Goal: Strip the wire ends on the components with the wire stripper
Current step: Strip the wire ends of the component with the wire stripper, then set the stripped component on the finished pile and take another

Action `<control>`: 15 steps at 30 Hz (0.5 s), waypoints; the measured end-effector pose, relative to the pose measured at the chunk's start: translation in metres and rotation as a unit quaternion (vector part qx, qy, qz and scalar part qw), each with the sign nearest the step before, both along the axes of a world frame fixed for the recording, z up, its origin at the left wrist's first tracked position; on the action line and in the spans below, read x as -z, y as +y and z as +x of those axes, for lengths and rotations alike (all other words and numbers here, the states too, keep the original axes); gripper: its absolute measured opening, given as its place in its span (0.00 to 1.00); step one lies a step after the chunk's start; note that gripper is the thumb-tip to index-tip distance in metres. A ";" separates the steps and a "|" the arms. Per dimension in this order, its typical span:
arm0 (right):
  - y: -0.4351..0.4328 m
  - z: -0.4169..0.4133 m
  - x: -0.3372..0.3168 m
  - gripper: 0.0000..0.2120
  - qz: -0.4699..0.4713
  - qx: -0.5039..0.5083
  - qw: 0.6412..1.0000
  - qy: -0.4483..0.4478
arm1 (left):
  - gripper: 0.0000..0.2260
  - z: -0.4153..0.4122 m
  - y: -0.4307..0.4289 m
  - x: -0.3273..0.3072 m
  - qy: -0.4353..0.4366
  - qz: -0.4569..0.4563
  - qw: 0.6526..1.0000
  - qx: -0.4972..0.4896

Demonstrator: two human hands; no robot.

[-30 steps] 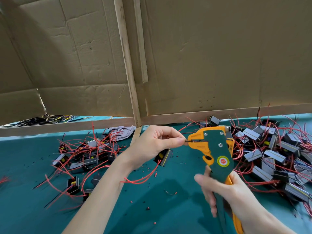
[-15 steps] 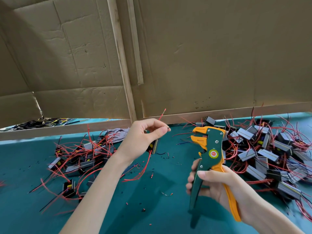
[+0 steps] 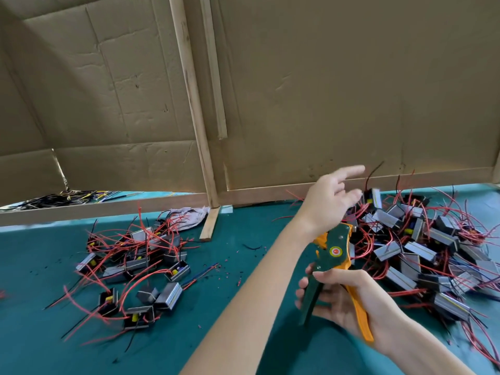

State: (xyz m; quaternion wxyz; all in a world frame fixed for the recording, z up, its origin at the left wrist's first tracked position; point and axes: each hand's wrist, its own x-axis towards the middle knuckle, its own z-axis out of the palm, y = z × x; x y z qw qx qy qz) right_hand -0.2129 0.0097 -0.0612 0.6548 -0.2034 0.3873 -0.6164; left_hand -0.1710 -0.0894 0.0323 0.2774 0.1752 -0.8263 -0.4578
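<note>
the left hand (image 3: 332,196) has let go of the component it was pinching half a second ago and has swung from the left of the wire stripper (image 3: 334,253) to above and just beyond its head. it now hovers over the near edge of the right-hand pile of components (image 3: 422,253). its fingers are loosely spread and mostly straight, the index finger stretched furthest out. they are blurred by motion and nothing shows between them.

the right hand (image 3: 349,301) holds the wire stripper upright, a little lower and nearer than before. its fingers curl round the green handle, the thumb lies across the top, and the orange handle runs along the palm. the two handles stand apart. the left wrist covers part of the stripper's orange head, so how the jaws stand cannot be told.

to the stripper's right, touching its far side, the right-hand pile lies in a tangle of red wire. well to its left is a second heap of components (image 3: 140,255), also trailing red and black wires. small bits of insulation (image 3: 224,272) dot the green table (image 3: 54,347) between that heap and the stripper. beyond the stripper rises a cardboard wall (image 3: 351,77).
</note>
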 end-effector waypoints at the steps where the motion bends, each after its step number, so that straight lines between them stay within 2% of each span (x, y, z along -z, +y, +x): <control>1: 0.000 0.000 0.000 0.13 0.002 -0.003 1.000 -0.001 | 0.17 0.009 -0.004 0.003 -0.024 -0.021 0.999 0.000; 3: 0.000 0.001 0.001 0.14 0.006 -0.007 1.000 -0.004 | 0.13 0.035 -0.016 0.007 -0.077 -0.067 0.994 -0.044; 4: -0.001 0.001 0.002 0.14 0.008 -0.008 1.000 -0.002 | 0.12 0.051 -0.025 0.009 -0.137 -0.103 0.982 -0.085; 5: -0.002 0.002 0.003 0.14 0.010 -0.008 1.000 0.001 | 0.10 0.068 -0.036 0.012 -0.228 -0.149 0.953 -0.129; 6: -0.002 0.002 0.003 0.15 0.011 -0.008 1.000 0.005 | 0.08 0.087 -0.047 0.014 -0.340 -0.188 0.906 -0.169; 7: -0.002 0.002 0.003 0.16 0.012 -0.008 1.000 0.006 | 0.07 0.106 -0.056 0.018 -0.453 -0.207 0.843 -0.202; 9: -0.001 0.002 0.003 0.17 0.008 -0.009 1.000 0.006 | 0.08 0.141 -0.066 0.024 -0.613 -0.206 0.723 -0.243; 10: -0.001 0.001 0.003 0.18 0.004 -0.009 1.000 0.005 | 0.11 0.154 -0.069 0.029 -0.652 -0.199 0.684 -0.259; 12: 0.000 0.001 0.002 0.19 -0.001 -0.006 1.000 0.006 | 0.13 0.176 -0.076 0.039 -0.679 -0.202 0.642 -0.294; 13: 0.000 0.001 0.002 0.18 -0.003 -0.006 1.000 0.008 | 0.13 0.183 -0.078 0.045 -0.677 -0.210 0.634 -0.308; 15: 0.001 0.001 0.001 0.16 -0.005 -0.006 1.000 0.010 | 0.10 0.190 -0.079 0.057 -0.649 -0.235 0.644 -0.330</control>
